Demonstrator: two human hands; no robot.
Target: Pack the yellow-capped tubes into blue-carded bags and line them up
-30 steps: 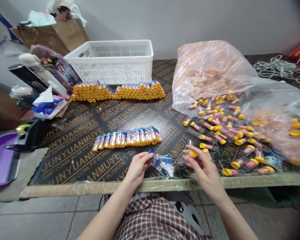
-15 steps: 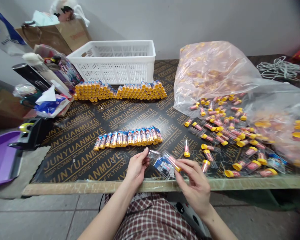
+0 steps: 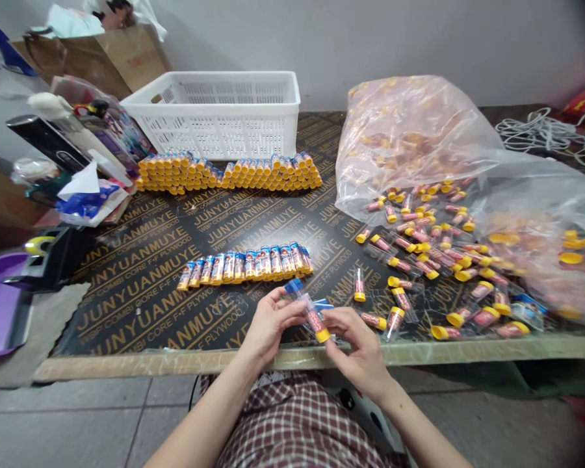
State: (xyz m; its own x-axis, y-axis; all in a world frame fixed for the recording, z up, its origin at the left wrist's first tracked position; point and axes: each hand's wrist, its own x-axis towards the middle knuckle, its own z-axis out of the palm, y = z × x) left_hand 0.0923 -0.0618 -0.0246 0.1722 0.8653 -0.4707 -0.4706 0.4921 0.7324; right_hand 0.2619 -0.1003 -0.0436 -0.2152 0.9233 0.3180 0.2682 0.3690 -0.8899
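Observation:
In front of me a clear plastic tube (image 3: pixel 314 320) slants between my hands, with pink-red contents, a yellow cap at its lower end and blue film at its upper end. My left hand (image 3: pixel 272 323) is closed on the upper part of the tube, with the film at its fingertips. At the capped end, my right hand (image 3: pixel 357 344) closes its fingers on the tube. Blue-edged printed film (image 3: pixel 325 305) shows partly behind the tube. Just beyond stands a row of blue-labelled tubes (image 3: pixel 246 265) with yellow caps toward me.
Loose unlabelled tubes (image 3: pixel 433 250) spill from a clear plastic bag (image 3: pixel 409 130) on the right. Stacked labelled tubes (image 3: pixel 234 174) lie before a white basket (image 3: pixel 214 123). A purple dustpan (image 3: pixel 2 305) is at left, and the table edge (image 3: pixel 199 364) runs close to me.
The tube has moved left, and its upper end now has blue film at my left fingertips. My right hand has come left, closer to my left hand. The view has shifted slightly.

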